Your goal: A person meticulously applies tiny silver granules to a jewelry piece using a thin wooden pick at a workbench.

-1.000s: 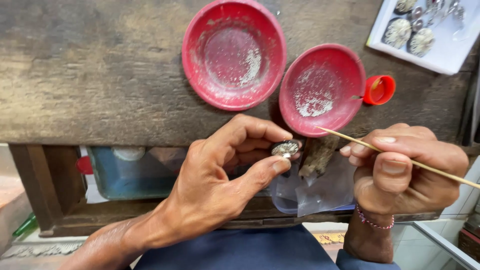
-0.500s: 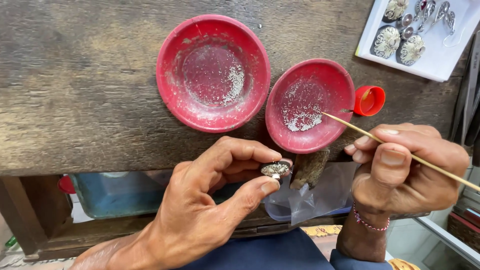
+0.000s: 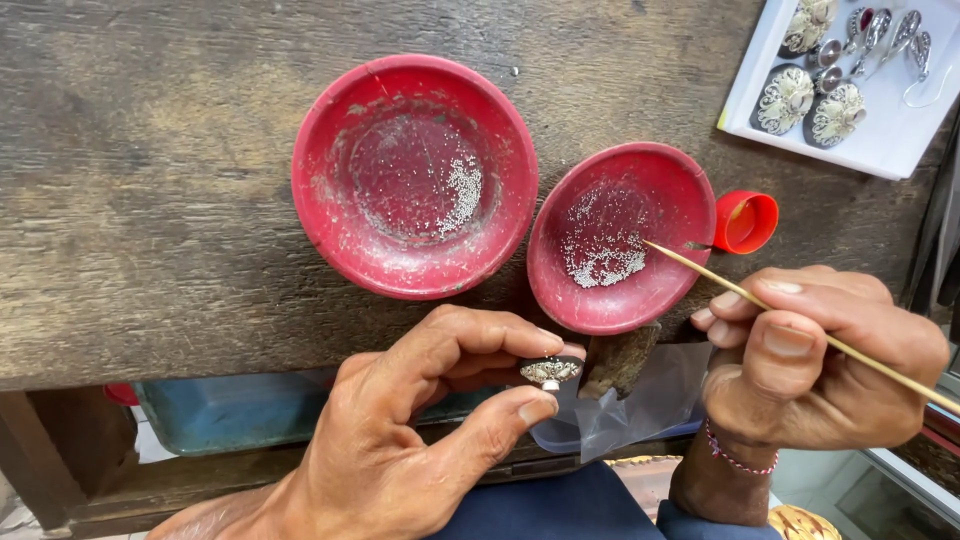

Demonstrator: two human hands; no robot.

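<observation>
Below the bowls | left hand grip clamped on small silvery oval ornament | right hand pinching stick

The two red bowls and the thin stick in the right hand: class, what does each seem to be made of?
Larger red bowl and smaller red bowl: probably plastic, with a matte, scuffed, dusty surface. Thin stick in the right hand: likely wood or bamboo, pale tan, plain and unvarnished.
</observation>
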